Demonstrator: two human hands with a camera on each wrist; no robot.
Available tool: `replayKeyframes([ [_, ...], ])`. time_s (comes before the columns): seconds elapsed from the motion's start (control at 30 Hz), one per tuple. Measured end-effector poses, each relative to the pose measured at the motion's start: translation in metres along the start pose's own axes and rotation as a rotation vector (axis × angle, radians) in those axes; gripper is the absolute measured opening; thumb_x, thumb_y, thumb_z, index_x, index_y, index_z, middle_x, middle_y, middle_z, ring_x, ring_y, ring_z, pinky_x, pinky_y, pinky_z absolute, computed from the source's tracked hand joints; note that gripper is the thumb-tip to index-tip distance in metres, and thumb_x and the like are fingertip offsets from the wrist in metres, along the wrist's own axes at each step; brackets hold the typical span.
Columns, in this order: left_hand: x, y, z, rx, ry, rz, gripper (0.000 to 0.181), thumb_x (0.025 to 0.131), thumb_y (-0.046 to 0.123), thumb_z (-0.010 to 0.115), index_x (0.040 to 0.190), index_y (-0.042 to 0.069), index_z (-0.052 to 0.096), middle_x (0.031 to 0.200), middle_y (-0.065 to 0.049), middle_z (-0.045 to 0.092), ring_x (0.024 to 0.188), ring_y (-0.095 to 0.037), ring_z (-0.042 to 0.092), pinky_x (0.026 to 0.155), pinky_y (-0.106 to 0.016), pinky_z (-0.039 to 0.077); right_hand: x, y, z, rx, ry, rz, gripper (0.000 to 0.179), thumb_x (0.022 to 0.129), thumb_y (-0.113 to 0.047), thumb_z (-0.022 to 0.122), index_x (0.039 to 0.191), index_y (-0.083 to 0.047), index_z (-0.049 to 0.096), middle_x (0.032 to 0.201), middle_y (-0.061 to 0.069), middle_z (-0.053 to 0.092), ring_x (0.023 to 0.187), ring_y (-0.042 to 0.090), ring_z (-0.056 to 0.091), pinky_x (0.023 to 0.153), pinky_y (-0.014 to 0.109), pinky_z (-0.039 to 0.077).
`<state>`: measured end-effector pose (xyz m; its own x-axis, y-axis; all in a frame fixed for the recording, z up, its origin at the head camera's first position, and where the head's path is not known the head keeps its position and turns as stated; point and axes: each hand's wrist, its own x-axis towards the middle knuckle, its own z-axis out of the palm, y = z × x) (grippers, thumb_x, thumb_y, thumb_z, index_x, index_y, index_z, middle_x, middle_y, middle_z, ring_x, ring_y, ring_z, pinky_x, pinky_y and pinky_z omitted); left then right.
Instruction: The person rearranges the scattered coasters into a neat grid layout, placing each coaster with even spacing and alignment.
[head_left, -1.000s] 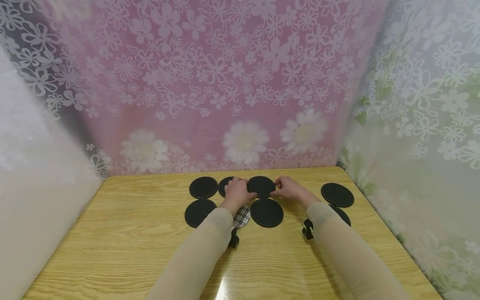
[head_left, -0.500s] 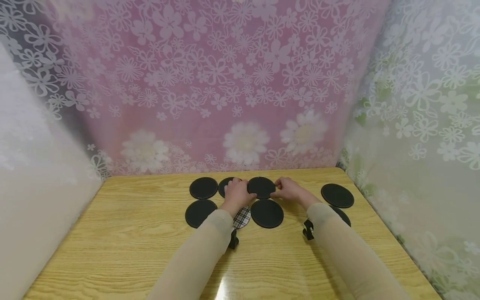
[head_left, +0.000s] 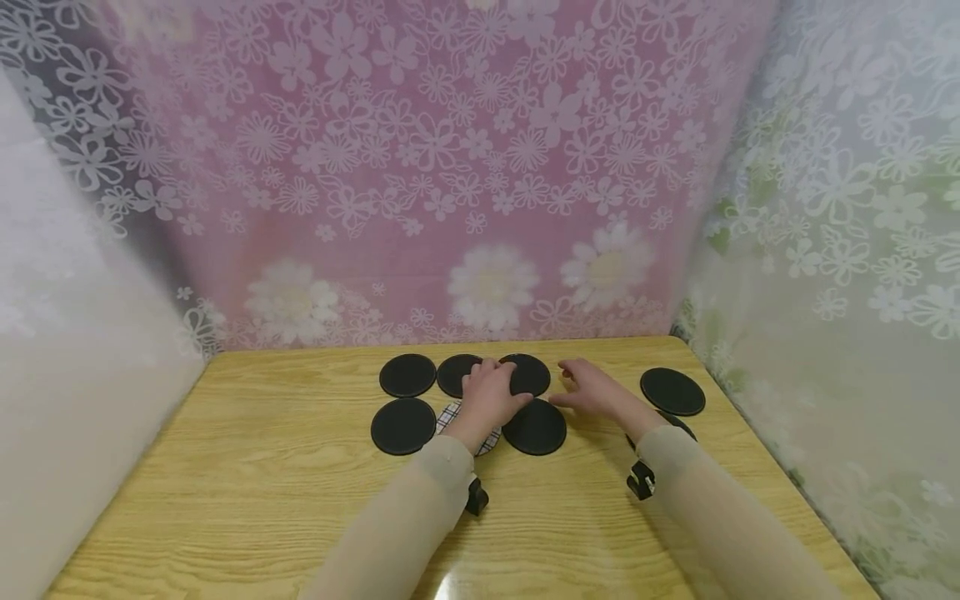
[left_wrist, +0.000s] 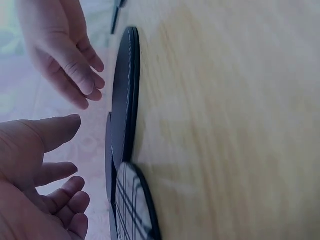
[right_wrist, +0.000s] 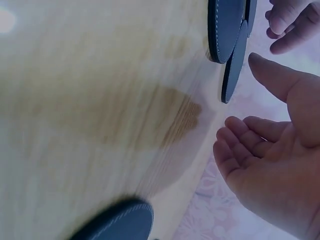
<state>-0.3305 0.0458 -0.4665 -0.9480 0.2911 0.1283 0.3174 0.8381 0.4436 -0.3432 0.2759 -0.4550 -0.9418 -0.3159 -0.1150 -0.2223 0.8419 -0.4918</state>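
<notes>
Two rows of round coasters lie flat and close together on the wooden table. My left hand [head_left: 491, 395], fingers loosely bent and holding nothing, hovers over the middle of the rows. It partly covers a plaid coaster [head_left: 448, 413] in the front row and overlaps the black coaster [head_left: 532, 376] at the back right. Just right of that coaster is my right hand [head_left: 596, 392], its thumb and fingers spread apart with nothing between them. A black coaster [head_left: 536, 429] lies at the front right of the rows. In the wrist views, both hands show above the tabletop, clear of the coasters.
More black coasters, one at back left [head_left: 407, 375], one at back middle [head_left: 454, 377] and one at front left [head_left: 403, 427], complete the rows. Another black coaster [head_left: 672, 392] lies near the right edge, with one beside it partly under the right sleeve [head_left: 705, 492]. Floral curtains surround the table.
Both hands have risen off the back-right coaster and drawn back slightly toward me. The right hand has shifted to the right and its fingers have spread. The coasters stay in place.
</notes>
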Motion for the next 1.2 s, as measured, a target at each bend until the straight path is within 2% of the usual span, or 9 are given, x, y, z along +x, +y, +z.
replayKeyframes([
  [0.27, -0.014, 0.01, 0.003, -0.053, 0.019, 0.037, 0.067, 0.102, 0.051, 0.08, 0.157, 0.016, 0.063, 0.152, -0.013, 0.059, 0.137, -0.035, 0.054, 0.11, -0.056, 0.044, -0.045, -0.003, -0.001, -0.088, 0.058, -0.037, 0.085, 0.105, -0.034, 0.08, 0.164, 0.01, 0.039, 0.163, 0.039, 0.041, 0.149, 0.059, 0.042, 0.115, 0.071, 0.04],
  [0.6, -0.029, 0.03, 0.011, -0.057, -0.001, 0.081, 0.069, 0.102, 0.051, 0.08, 0.158, 0.016, 0.062, 0.152, -0.013, 0.057, 0.137, -0.036, 0.052, 0.111, -0.058, 0.043, -0.098, 0.005, -0.004, -0.132, 0.134, -0.05, 0.089, 0.103, -0.038, 0.081, 0.166, 0.007, 0.038, 0.163, 0.039, 0.04, 0.144, 0.063, 0.044, 0.109, 0.077, 0.042],
  [0.77, -0.034, 0.041, 0.018, -0.041, -0.007, 0.099, 0.07, 0.102, 0.052, 0.08, 0.159, 0.017, 0.061, 0.151, -0.011, 0.057, 0.136, -0.034, 0.052, 0.11, -0.056, 0.044, -0.116, 0.016, -0.006, -0.176, 0.187, -0.05, 0.091, 0.1, -0.039, 0.084, 0.163, 0.01, 0.04, 0.16, 0.041, 0.042, 0.144, 0.066, 0.042, 0.109, 0.078, 0.041],
  [0.9, -0.037, 0.051, 0.022, -0.027, -0.021, 0.108, 0.071, 0.102, 0.054, 0.079, 0.16, 0.018, 0.059, 0.152, -0.009, 0.056, 0.135, -0.03, 0.052, 0.11, -0.053, 0.044, -0.13, 0.025, -0.009, -0.174, 0.193, -0.022, 0.094, 0.1, -0.041, 0.084, 0.164, 0.011, 0.037, 0.162, 0.042, 0.039, 0.146, 0.066, 0.039, 0.109, 0.078, 0.041],
  [1.07, -0.039, 0.061, 0.029, -0.022, -0.03, 0.112, 0.072, 0.1, 0.056, 0.08, 0.159, 0.02, 0.061, 0.153, -0.006, 0.057, 0.135, -0.027, 0.052, 0.111, -0.05, 0.044, -0.141, 0.043, -0.01, -0.167, 0.228, -0.038, 0.096, 0.098, -0.041, 0.085, 0.162, 0.013, 0.038, 0.161, 0.043, 0.039, 0.144, 0.065, 0.04, 0.107, 0.078, 0.042],
  [1.2, -0.04, 0.073, 0.033, -0.017, -0.045, 0.106, 0.072, 0.098, 0.058, 0.082, 0.157, 0.022, 0.062, 0.149, -0.003, 0.058, 0.131, -0.024, 0.052, 0.108, -0.044, 0.044, -0.149, 0.054, -0.014, -0.151, 0.203, 0.001, 0.1, 0.098, -0.044, 0.086, 0.163, 0.014, 0.036, 0.162, 0.044, 0.036, 0.144, 0.067, 0.039, 0.107, 0.079, 0.041],
])
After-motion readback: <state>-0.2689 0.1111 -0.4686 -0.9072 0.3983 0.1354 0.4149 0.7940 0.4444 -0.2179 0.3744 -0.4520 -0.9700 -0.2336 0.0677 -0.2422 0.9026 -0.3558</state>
